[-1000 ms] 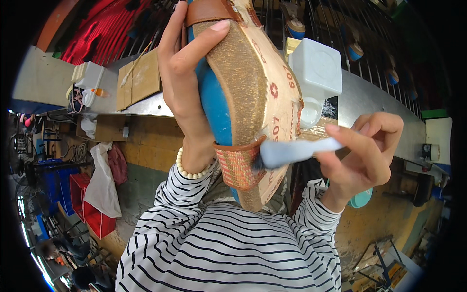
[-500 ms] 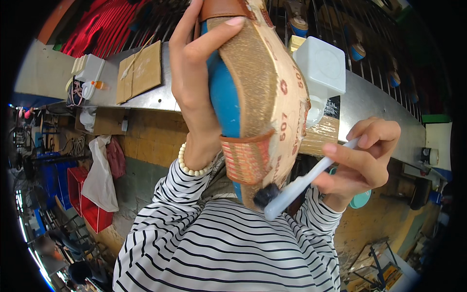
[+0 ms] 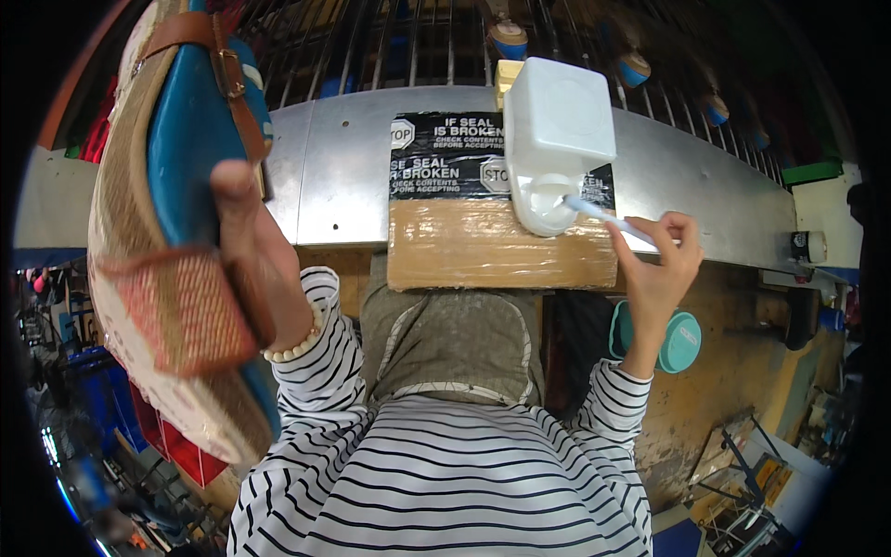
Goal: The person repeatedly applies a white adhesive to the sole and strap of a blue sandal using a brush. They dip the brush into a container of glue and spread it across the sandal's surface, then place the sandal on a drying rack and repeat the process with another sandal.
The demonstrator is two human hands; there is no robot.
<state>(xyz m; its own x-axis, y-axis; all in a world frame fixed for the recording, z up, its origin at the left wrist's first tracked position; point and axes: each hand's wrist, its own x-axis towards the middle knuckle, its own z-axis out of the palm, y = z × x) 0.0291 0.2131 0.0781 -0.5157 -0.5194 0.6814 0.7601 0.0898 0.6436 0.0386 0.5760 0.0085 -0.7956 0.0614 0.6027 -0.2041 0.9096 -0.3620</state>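
Note:
My left hand grips a sandal tilted on its side at the left. It has brown straps with a buckle and an orange woven band, and is fitted over a blue shoe last. Between the fingertips of my right hand is a brush with a pale handle. The brush's front end sits in the round cup of a white plastic dispenser, where its bristles are hidden. That dispenser stands on a cardboard box banded with black tape.
A metal counter runs beyond the box, with a rack of metal bars behind it carrying several more blue lasts. A teal round container lies low on the right. Red crates stand at lower left.
My left hand has carried the sandal from the middle to the left and turned it. My right hand has taken the brush away from the sole and up into the dispenser cup.

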